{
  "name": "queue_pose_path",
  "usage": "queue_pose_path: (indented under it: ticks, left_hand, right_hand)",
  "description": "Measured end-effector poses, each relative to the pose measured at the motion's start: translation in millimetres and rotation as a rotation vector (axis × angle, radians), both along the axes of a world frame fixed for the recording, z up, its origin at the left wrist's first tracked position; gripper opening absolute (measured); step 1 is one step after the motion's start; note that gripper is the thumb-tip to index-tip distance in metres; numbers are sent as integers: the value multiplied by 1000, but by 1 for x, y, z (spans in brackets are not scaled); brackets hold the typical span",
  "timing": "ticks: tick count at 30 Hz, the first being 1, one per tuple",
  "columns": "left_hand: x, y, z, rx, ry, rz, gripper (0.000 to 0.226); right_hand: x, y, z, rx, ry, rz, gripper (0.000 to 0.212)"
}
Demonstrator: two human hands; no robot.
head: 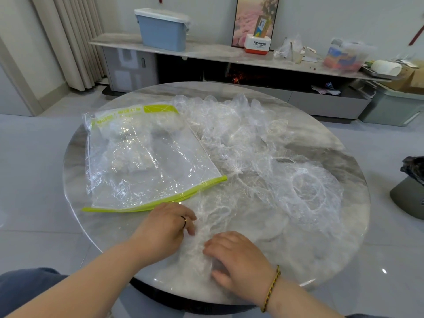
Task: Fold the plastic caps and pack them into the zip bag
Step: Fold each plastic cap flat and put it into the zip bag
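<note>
A clear zip bag (146,161) with a lime-green zipper strip lies flat on the left half of the round marble table (344,237). Several thin clear plastic caps (263,143) are spread in a crumpled heap to its right. One cap (202,239) lies bunched at the near edge between my hands. My left hand (165,228), with a ring on it, has curled fingers on that cap's left side. My right hand (234,258) grips its lower right part.
A long low shelf (206,51) stands behind the table with a blue lidded bin (163,28), a white and red box (257,43) and clutter. A dark stool (410,191) stands at the right of the table. Grey tiled floor surrounds it.
</note>
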State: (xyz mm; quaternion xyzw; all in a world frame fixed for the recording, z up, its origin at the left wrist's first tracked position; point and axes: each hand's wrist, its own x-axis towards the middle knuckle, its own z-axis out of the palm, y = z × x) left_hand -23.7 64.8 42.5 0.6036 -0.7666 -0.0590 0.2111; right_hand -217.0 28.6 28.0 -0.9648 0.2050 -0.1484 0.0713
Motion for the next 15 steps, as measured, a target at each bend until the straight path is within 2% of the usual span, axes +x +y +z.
queue_pose_path:
  ticks: [2, 4, 6, 8, 9, 11, 12, 13, 15]
  left_hand:
    - [2, 1, 5, 25, -14, -101, 39]
    - [5, 2, 11, 137, 3, -150, 49]
    - [9, 6, 3, 122, 32, -124, 72]
    - [5, 6, 8, 120, 34, -150, 75]
    - [2, 6, 10, 77, 16, -143, 77]
    - [-3, 6, 8, 139, 0, -33, 88]
    - [-8, 4, 4, 175, 29, 22, 84]
    - [-11, 1, 1, 182, 114, 77, 69]
    - [-16, 0, -1, 210, 219, 182, 20]
  right_hand:
    - [0, -6, 0, 49, -43, -33, 23]
    - [-1, -5, 4, 212, -115, -146, 24]
    - [-3, -5, 9, 465, -241, -315, 23]
    - [-3, -5, 13, 694, -291, -436, 18]
    - [-4, -8, 12, 735, -319, -486, 24]
    - [-3, -13, 11, 775, -343, -592, 29]
    - [-1, -14, 12, 791, -346, -642, 29]
    - [1, -16, 11, 812, -349, -681, 28]
    - [4, -17, 11, 817, -308, -742, 27]
